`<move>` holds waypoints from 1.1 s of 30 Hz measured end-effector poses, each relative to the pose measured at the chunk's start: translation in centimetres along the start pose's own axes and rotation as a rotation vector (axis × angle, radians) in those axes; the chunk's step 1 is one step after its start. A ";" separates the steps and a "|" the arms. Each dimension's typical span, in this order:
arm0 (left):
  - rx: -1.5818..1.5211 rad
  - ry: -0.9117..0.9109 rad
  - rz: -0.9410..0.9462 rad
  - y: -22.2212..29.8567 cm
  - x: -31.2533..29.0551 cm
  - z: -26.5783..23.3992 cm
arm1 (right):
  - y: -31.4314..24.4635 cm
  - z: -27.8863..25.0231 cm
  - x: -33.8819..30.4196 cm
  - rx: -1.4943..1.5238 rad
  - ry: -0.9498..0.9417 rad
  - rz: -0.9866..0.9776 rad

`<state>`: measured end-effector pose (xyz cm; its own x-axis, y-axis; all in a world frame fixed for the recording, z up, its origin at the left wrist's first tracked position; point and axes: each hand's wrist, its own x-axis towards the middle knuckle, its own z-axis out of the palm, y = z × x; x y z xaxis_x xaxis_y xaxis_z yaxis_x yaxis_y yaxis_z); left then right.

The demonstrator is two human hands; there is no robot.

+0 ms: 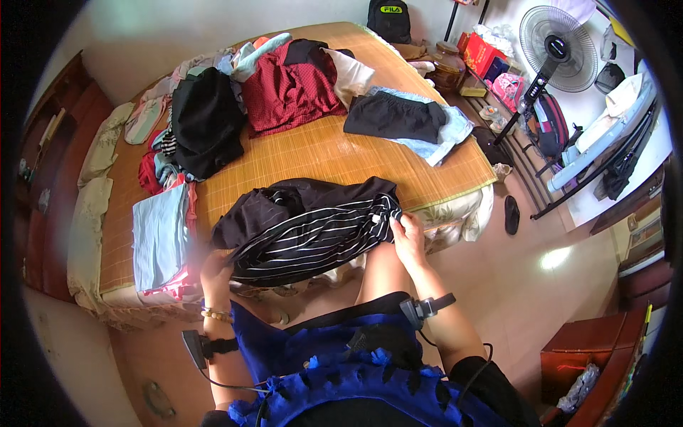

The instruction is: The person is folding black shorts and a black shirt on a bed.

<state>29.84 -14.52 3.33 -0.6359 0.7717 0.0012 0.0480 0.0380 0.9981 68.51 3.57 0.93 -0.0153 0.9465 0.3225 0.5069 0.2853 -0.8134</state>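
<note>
From here I see the black striped cloth (pixel 313 238) at the near edge of the bed (pixel 299 160), stretched long from left to right. The right hand (pixel 408 238) pinches its right end. The left hand (pixel 215 269) is at its left end, but too blurry to tell its grip.

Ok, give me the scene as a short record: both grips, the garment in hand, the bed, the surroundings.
Left grip: at the garment's left edge; closure unclear
Right grip: closed on its right end
Garment: black with white stripes, bunched at the bed's near edge
Bed: tan mat surface
Far side: red garment beside a black garment
Right side: dark folded garment on light blue cloth
Left side: pale blue folded garment
Floor: black slipper
</note>
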 end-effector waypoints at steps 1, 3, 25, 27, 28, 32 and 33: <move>0.068 -0.016 0.028 -0.5 0.2 -0.3 | 0.2 0.2 0.1 -0.002 0.003 -0.002; 0.134 -0.031 0.058 -1.2 0.1 -0.5 | 0.2 0.6 0.2 -0.141 0.044 -0.061; 0.221 0.133 0.030 0.8 -2.0 0.1 | 0.1 0.3 2.3 -0.278 -0.008 0.008; 0.241 0.167 0.044 0.7 -1.9 -0.4 | 0.4 -0.2 2.7 -0.354 -0.014 0.008; 0.262 0.183 0.062 0.8 -1.7 -0.5 | 0.9 -0.6 3.1 -0.281 0.041 -0.049; 0.304 0.325 0.173 1.8 -1.2 -1.7 | 1.1 -2.3 4.3 0.008 0.060 0.138; 0.344 0.374 0.266 2.3 -1.1 -1.1 | 1.2 -2.5 4.4 0.115 0.058 0.190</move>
<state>29.80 -15.99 5.72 -0.7939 0.5085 0.3335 0.4518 0.1262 0.8832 71.25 7.67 2.55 0.1219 0.9755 0.1829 0.3945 0.1214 -0.9109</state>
